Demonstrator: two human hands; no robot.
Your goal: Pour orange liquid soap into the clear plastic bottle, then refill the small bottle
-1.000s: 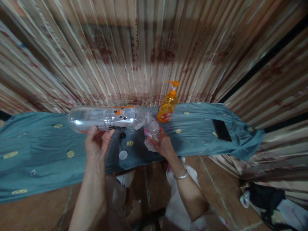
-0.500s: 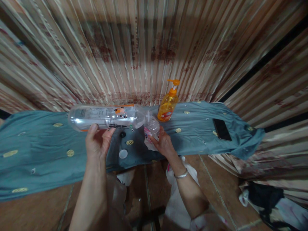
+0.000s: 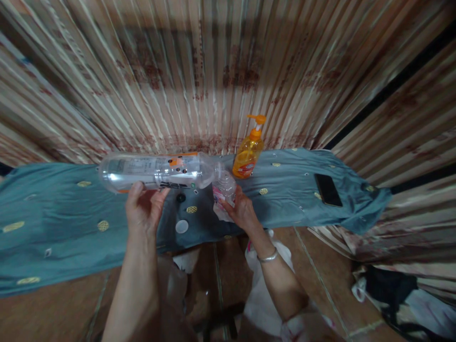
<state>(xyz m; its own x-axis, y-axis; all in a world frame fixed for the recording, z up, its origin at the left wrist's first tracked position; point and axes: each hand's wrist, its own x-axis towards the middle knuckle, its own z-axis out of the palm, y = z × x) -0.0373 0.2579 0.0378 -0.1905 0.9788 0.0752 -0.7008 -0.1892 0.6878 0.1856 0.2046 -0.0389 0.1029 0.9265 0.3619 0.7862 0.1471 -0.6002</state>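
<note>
My left hand (image 3: 146,204) is closed under a large clear plastic bottle (image 3: 151,173) with an orange and silver label, holding it almost level. The bottle's neck points right and meets the top of a small clear plastic bottle (image 3: 224,192) with a pink label. My right hand (image 3: 242,209) wraps round this small bottle, which stands about upright and hides part of its own label behind my fingers. Whether liquid runs between the two necks I cannot tell. On the cloth below lie a white round cap (image 3: 182,226) and a small dark cap (image 3: 181,197).
An orange pump bottle (image 3: 247,154) stands just behind my right hand. To the right a black phone (image 3: 328,189) lies on the teal cloth (image 3: 71,228). Striped curtains (image 3: 171,85) hang close behind the table. Dark and white fabric (image 3: 402,294) lies at the lower right.
Both hands keep their hold on the two bottles, with almost no movement. The whole view has shifted very slightly.
</note>
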